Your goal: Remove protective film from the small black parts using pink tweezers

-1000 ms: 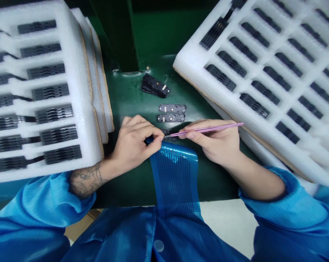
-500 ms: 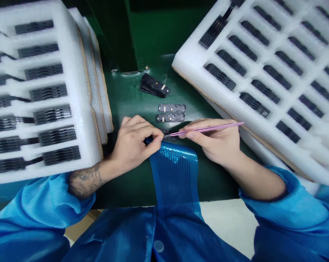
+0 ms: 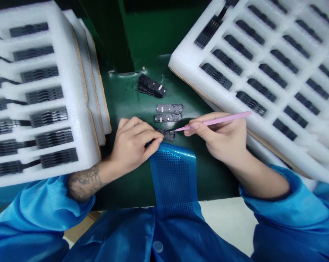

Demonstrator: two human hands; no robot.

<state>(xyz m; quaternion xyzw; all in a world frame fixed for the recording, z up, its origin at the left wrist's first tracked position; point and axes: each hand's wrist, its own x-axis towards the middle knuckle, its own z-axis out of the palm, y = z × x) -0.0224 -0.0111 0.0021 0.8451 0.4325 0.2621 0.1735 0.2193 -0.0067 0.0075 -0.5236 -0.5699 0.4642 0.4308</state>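
My left hand (image 3: 131, 145) rests on the green bench, its fingertips pinching the top edge of a blue perforated sheet (image 3: 175, 178). A small dark part (image 3: 167, 135) lies just beyond those fingertips, partly under them. My right hand (image 3: 217, 136) is shut on pink tweezers (image 3: 213, 122), whose tip stops just right of that part. Farther up lie two flat dark plastic parts with metal patches (image 3: 169, 108) and a small stack of similar parts (image 3: 151, 86).
Stacked white foam trays (image 3: 68, 72) with rows of dark parts rise on the left. A tilted foam tray (image 3: 182, 62) fills the right. Between them lies the green bench (image 3: 121, 98), with a dark upright post (image 3: 107, 36) behind it. Blue sleeves cover both my forearms' lower ends.
The tweezers have lifted off the small dark part and moved right with my right hand. More of that part now shows. The whole view has shifted slightly left.
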